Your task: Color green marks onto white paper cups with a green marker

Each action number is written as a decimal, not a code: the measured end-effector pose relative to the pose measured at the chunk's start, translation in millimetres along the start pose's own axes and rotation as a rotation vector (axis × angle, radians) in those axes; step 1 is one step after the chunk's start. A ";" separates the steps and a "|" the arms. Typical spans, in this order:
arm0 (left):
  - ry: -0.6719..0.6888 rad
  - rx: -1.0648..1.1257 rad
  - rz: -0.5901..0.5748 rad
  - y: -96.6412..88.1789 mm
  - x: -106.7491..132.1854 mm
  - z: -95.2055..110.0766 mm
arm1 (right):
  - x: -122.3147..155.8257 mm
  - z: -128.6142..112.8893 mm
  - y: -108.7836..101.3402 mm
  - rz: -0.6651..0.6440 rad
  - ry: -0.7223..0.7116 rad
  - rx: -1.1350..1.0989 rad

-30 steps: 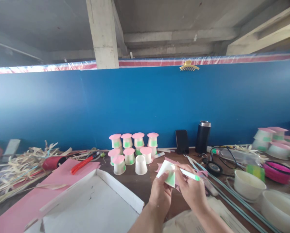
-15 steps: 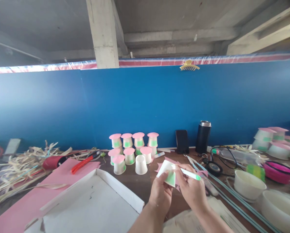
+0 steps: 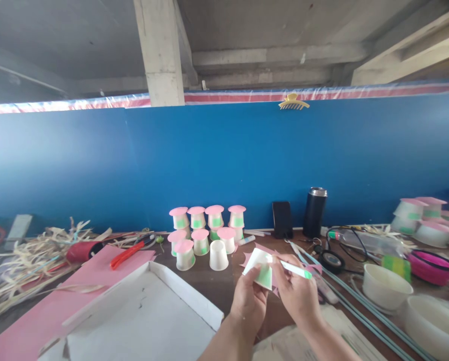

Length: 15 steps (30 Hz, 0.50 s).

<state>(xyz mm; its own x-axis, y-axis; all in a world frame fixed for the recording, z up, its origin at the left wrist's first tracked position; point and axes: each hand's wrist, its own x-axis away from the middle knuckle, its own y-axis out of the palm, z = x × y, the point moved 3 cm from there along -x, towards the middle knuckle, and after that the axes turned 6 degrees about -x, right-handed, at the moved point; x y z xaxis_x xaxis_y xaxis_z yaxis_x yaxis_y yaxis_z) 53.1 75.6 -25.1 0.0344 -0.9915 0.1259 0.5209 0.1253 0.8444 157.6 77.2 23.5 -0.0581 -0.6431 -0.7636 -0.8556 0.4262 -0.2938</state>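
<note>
My left hand is closed around a small white paper cup with a green patch on its side, held tilted above the brown table. My right hand grips a white glue stick with a green end, its tip touching the cup's flat bottom. Pink paper pieces lie just behind the cup. Beyond it stands a cluster of upturned cups with pink round tops, and one plain white cup stands in front of them.
A white shallow box lid and a pink sheet lie at the left, with red cutters and straw strips. A black phone and a black flask stand against the blue wall. White bowls and a pink bowl sit right.
</note>
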 end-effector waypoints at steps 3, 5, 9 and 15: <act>-0.010 0.004 0.021 0.9 0.5 0.1 | 0.3 -0.2 -0.3 0.000 0.000 0.000; -0.016 0.005 0.040 0.9 1.0 0.2 | 0.5 -0.4 -0.6 0.003 0.007 -0.002; -0.012 0.005 0.034 1.0 1.4 0.8 | 1.2 -0.4 -0.6 -0.004 0.038 -0.004; -0.014 0.004 0.021 0.1 0.5 0.8 | 1.2 1.5 0.0 -0.013 0.035 0.011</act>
<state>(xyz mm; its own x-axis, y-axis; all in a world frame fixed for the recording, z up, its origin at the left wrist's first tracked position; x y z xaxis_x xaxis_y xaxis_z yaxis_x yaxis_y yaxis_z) 52.5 75.1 -24.6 0.0339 -0.9880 0.1508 0.5164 0.1465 0.8437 158.3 77.3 21.8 -0.0651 -0.6702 -0.7393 -0.8507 0.4245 -0.3099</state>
